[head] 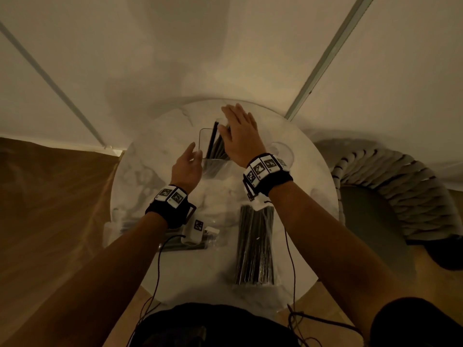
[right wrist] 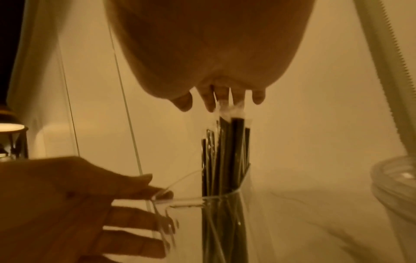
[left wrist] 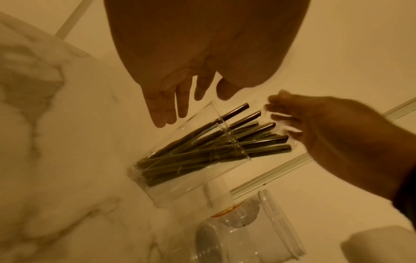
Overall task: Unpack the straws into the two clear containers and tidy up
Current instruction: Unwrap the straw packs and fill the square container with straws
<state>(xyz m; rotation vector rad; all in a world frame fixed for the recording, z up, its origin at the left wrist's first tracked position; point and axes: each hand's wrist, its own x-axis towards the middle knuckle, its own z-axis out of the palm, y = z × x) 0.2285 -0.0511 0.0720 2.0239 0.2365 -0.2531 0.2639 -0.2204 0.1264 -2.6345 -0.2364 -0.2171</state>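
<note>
A clear container stands mid-table with dark wrapped straws leaning in it. My right hand hovers flat over the straws; in the right wrist view its fingertips touch the straw tops. My left hand reaches to the container's left side with straight, spread fingers at its rim. From the left wrist, my left hand and right hand flank the straws. A second clear container stands empty to the right.
A full packet of dark straws lies on the round marble table near me. Another packet lies under my left wrist, and crumpled clear plastic lies between them. A woven chair stands to the right.
</note>
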